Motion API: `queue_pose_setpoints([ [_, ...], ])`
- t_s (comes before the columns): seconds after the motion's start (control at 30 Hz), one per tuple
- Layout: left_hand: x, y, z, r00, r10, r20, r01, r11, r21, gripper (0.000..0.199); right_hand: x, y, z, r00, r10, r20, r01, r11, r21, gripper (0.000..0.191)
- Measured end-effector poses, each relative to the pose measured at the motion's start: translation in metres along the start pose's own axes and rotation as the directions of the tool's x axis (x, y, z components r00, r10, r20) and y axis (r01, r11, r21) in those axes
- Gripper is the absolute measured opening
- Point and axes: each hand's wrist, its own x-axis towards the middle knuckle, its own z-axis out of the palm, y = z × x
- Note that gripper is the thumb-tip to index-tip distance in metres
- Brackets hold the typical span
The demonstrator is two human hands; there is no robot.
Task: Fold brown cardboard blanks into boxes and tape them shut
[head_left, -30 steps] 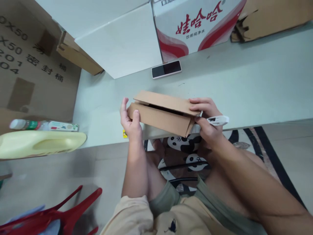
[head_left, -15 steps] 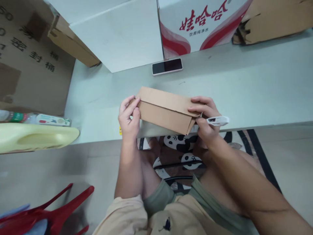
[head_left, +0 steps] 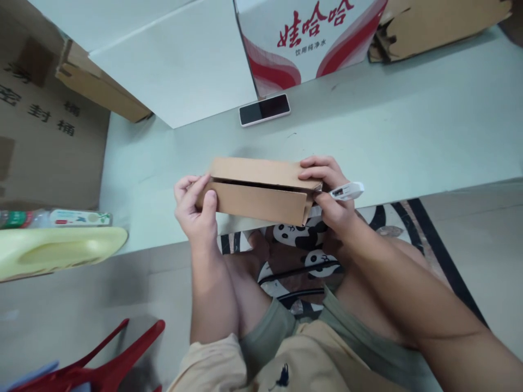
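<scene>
A small brown cardboard box (head_left: 257, 201) is held up over the table's front edge, with a dark gap running along its long side between two panels. My left hand (head_left: 196, 207) grips the box's left end, thumb on the near panel. My right hand (head_left: 333, 190) grips the right end, fingers on top and thumb at the end flap. A white cutter-like tool (head_left: 349, 191) sticks out to the right from that same hand, its inner end hidden by the fingers.
A phone (head_left: 265, 110) lies on the pale table (head_left: 400, 125). Behind it stand a white box (head_left: 175, 71) and a red-and-white carton (head_left: 306, 49). A yellow-green plastic object (head_left: 61, 247) and a bottle (head_left: 20, 219) are at the left. A red chair (head_left: 110, 354) stands lower left.
The gap between the box's panels has widened. Both hands and the box have shifted left in the picture, and the whole view has moved too. Both hands keep their hold.
</scene>
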Motion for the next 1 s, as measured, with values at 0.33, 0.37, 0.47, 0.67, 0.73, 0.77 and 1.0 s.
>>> queue_pose_setpoints([
  [0.33,0.002,-0.001,0.003,0.995,0.065,0.075,-0.067,0.997,0.031,0.031,-0.001,-0.003,-0.001,0.994,0.109,-0.009,-0.11,0.99,-0.088,0.029],
  [0.37,0.002,-0.002,0.004,0.994,0.082,0.075,-0.084,0.996,0.016,0.028,-0.001,-0.003,-0.001,0.995,0.104,-0.013,-0.105,0.991,-0.088,0.028],
  [0.47,0.001,-0.005,0.008,0.991,0.124,0.05,-0.123,0.992,-0.024,0.025,0.0,-0.003,-0.001,0.997,0.074,-0.023,-0.076,0.995,-0.07,0.025],
  [0.67,0.001,-0.013,0.013,0.99,0.138,-0.033,-0.14,0.989,-0.056,0.028,-0.001,0.008,0.0,0.997,0.066,-0.041,-0.069,0.996,-0.061,0.037],
  [0.73,0.003,-0.017,0.011,0.995,0.083,-0.062,-0.087,0.995,-0.054,0.032,-0.002,0.016,-0.001,0.983,0.101,-0.153,-0.117,0.988,-0.098,0.041],
  [0.77,0.004,-0.02,0.009,0.996,0.038,-0.084,-0.043,0.998,-0.056,0.034,-0.002,0.019,-0.003,0.971,0.114,-0.212,-0.143,0.981,-0.13,0.04],
  [1.0,0.018,-0.041,0.0,0.866,-0.41,-0.287,0.34,0.903,-0.264,0.048,-0.005,0.024,-0.001,0.992,0.13,0.004,-0.098,0.769,-0.632,0.018],
])
